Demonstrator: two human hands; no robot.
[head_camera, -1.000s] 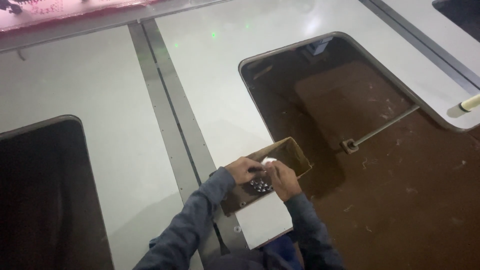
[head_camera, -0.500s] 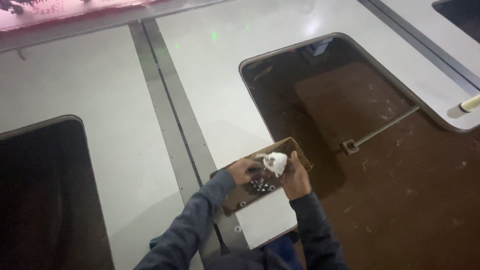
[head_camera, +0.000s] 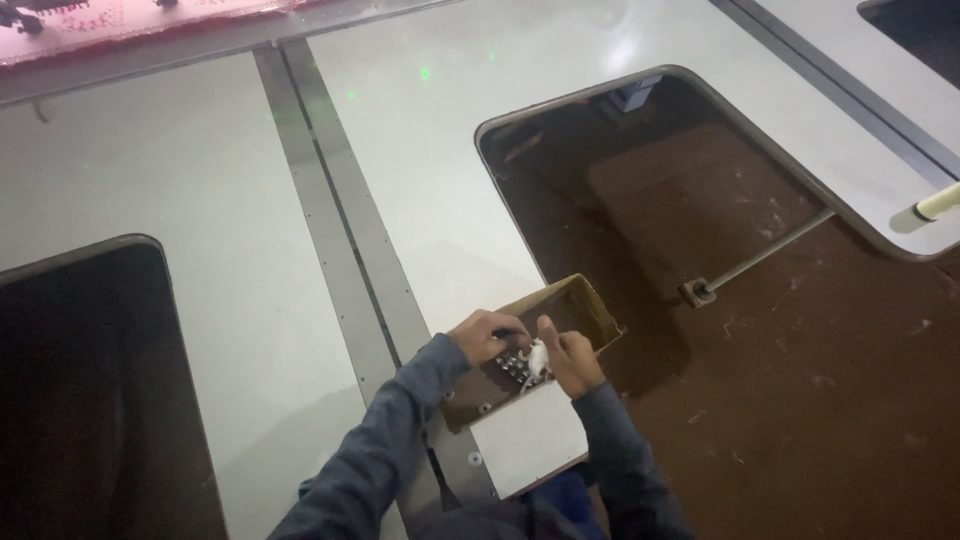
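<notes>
both hands meet over the brown box (head_camera: 580, 300) at the table edge (head_camera: 520, 440); left hand (head_camera: 487, 335) curled on small dark parts (head_camera: 512, 367), right hand (head_camera: 568, 357) pinching a small white thing (head_camera: 537, 358), hard to make out.

free: white tabletop (head_camera: 230, 230) leftward | blocked: cardboard box (head_camera: 590, 305) walls, probably low

We note 2 arms in view, both in long sleeves of a dark grey-blue knit fabric. The left sleeve (head_camera: 385, 440) shows soft folds along the forearm and ends at a snug cuff at the wrist. The right sleeve (head_camera: 625, 465) matches it in colour and cuff. The left hand (head_camera: 485, 335) and right hand (head_camera: 570, 358) are bare: no gloves. Rings or a watch we cannot make out.
</notes>
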